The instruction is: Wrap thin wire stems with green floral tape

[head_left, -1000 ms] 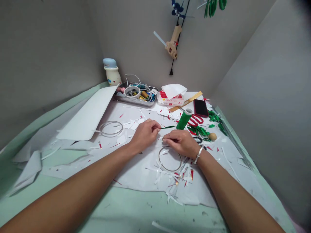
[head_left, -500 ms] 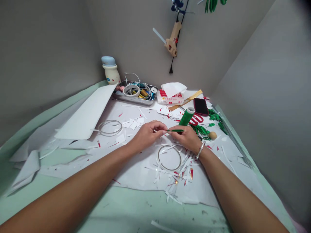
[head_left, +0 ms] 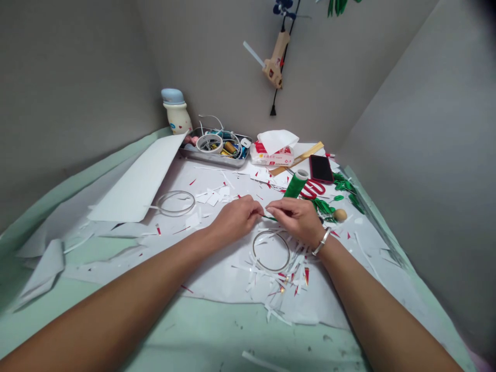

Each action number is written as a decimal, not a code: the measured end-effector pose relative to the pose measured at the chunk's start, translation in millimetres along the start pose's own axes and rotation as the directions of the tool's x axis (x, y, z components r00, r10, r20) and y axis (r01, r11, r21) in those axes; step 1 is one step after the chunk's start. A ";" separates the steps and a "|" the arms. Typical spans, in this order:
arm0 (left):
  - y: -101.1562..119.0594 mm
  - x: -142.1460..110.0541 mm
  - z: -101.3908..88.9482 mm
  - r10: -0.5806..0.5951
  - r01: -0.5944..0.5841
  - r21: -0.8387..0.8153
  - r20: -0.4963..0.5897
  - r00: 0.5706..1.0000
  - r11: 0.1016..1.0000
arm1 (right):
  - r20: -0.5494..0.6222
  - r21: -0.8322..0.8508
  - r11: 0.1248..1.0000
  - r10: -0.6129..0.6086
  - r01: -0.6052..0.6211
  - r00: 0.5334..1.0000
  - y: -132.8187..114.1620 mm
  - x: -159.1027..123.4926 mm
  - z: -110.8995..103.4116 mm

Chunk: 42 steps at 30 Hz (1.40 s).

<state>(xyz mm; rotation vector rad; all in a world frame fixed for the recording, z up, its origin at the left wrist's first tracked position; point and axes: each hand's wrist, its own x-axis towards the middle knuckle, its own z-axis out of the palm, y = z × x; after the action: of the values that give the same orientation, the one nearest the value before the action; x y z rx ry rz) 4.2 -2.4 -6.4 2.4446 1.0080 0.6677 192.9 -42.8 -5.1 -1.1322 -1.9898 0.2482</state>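
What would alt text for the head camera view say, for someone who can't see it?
The left hand and right hand pinch a thin green strip above a white sheet strewn with paper scraps. A thin ring lies just below the hands. Beyond them are a green spool, red scissors and a phone.

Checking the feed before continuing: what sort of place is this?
Probably a home craft corner: a hot glue gun hangs on the wall, with red scissors and paper scraps on the table.
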 end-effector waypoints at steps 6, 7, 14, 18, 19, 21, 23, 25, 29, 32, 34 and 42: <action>6.0 1.3 -2.8 0.007 0.012 -0.332 0.055 0.998 0.943 | 0.004 0.100 0.966 0.237 -0.237 0.971 24.5 0.3 -1.7; 5.5 1.9 -3.3 -0.031 0.042 -0.371 0.036 0.999 0.928 | 0.054 0.090 0.965 0.241 -0.245 0.969 24.8 -0.1 -0.6; -4.1 4.0 -3.9 -0.184 0.140 -0.235 -0.178 0.967 0.962 | 0.277 0.008 1.000 0.021 -0.024 0.961 -1.8 -1.7 9.1; -5.7 2.0 -2.0 -0.108 0.106 -0.020 -0.164 0.980 0.994 | 0.133 -0.005 0.999 -0.031 0.032 0.991 -10.3 -1.0 4.3; -5.1 1.2 -1.3 -0.086 0.088 0.011 -0.134 0.987 0.996 | 0.088 0.004 1.000 -0.021 0.020 0.996 -9.8 -0.7 2.4; -2.7 -0.3 0.0 -0.032 0.035 0.038 -0.067 0.997 0.999 | 0.011 0.041 0.999 0.017 -0.017 1.000 -5.4 -0.1 -0.9; 1.0 -1.3 0.4 0.031 -0.031 0.001 0.000 1.000 1.000 | -0.055 0.075 0.995 0.073 -0.069 0.996 2.6 0.3 -2.8; 5.2 -1.7 -0.3 0.073 -0.068 -0.102 0.047 0.996 0.992 | -0.114 0.086 0.987 0.142 -0.133 0.983 12.0 0.4 -3.2; 10.1 -0.6 -3.2 0.006 0.009 -0.333 0.045 0.999 0.943 | -0.054 0.089 0.969 0.237 -0.231 0.970 23.5 -0.6 -1.1; 7.2 1.0 -3.6 -0.096 0.080 -0.416 -0.017 0.995 0.906 | 0.099 0.040 0.979 0.194 -0.199 0.976 19.8 -1.5 2.2; 3.3 2.0 -3.2 -0.147 0.101 -0.419 -0.079 0.986 0.902 | 0.206 0.010 0.992 0.123 -0.128 0.971 12.9 -1.8 4.9; -5.6 1.9 -1.5 -0.076 0.072 -0.032 -0.175 0.982 0.997 | 0.140 0.004 1.000 -0.032 0.031 0.990 -9.3 -1.0 2.8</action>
<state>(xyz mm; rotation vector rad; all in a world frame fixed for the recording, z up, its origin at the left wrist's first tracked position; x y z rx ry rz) 1.5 3.0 -7.7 2.3454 1.1443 0.8781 185.2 -48.4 -2.7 -1.1076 -2.1284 0.3209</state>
